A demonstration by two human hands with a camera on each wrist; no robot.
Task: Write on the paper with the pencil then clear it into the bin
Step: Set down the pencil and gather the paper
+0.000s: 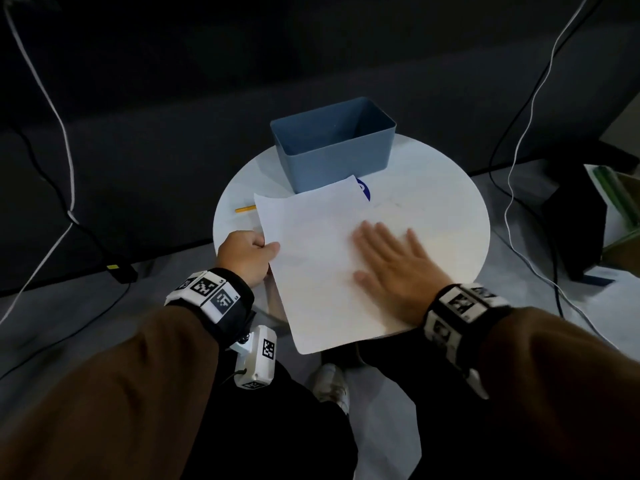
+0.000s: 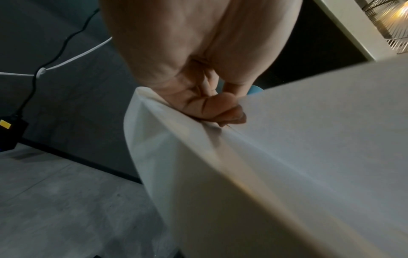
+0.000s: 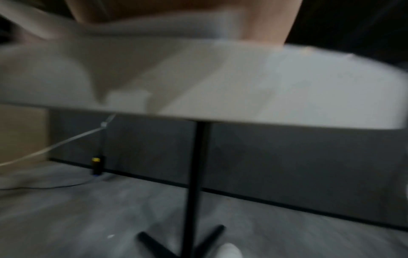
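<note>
Sleeves first, brown ones, both mine, with the tracker bands at the wrists. Past them, my left hand (image 1: 247, 258) is pinching the paper (image 1: 318, 251) at its left edge, thumb on top and fingers curled under, and the wrist view shows the sheet buckling into a ridge right where I've got it. My right hand (image 1: 391, 268) lies flat on the sheet with fingers straight and spread, just pressing it down, holding nothing.

Handling-wise I'd guess the paper is super light and floppy, zero stiffness, so it bends wherever you lift it and slides easily on the smooth counter (image 1: 433, 216). An edge or corner pinch works best, and since the near end overhangs the counter rim, that's an easy spot too. It should crumple fine for the bin (image 1: 332, 157).

The pencil (image 1: 245, 209) looks light and rigid and might roll; I'd grab it mid-shaft. It pokes out from the paper's far left corner, partly hidden.

Count: one sheet, one pencil, one bin, which sits touching the paper's far edge. I can't make out any writing on the sheet.
</note>
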